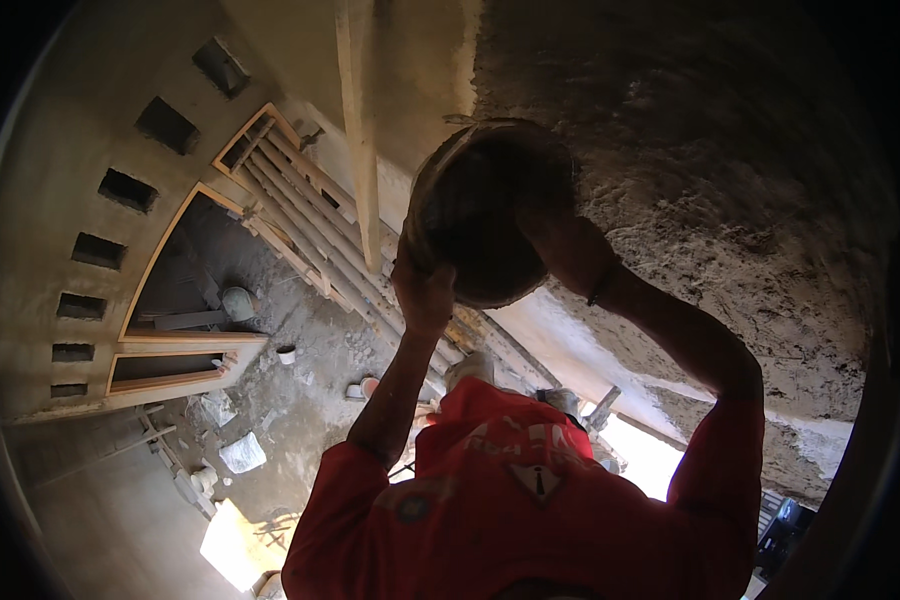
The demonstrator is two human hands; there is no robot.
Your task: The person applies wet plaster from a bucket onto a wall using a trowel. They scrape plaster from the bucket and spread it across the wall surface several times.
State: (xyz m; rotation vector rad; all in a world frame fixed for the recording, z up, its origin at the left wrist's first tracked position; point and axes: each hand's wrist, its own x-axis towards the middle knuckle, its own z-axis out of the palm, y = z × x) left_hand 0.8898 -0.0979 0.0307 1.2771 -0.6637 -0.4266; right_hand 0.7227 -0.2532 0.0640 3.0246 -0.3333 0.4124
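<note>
A round, dark, mortar-crusted pan (422, 195) is raised in front of me, tilted so its shadowed inside faces me. My left hand (425, 295) is closed on the lower left of its rim, thumb on the inner side. My right hand (568, 250) reaches across the lower right rim, its fingers over the dark inside. Shadow hides those fingertips, so whether they hold anything does not show. What lies in the pan is too dark to make out. Rough, wet-looking plaster covers the wall (730, 230) beside the pan on the right.
Long poles and planks (315, 220) make a scaffold below, on the left. A pale upright post (358, 130) stands left of the pan. Lower down, the floor (310, 350) holds a bucket (238, 303), a small pot (286, 354) and a white sack (242, 453). Wooden frames (170, 340) line openings in the left wall.
</note>
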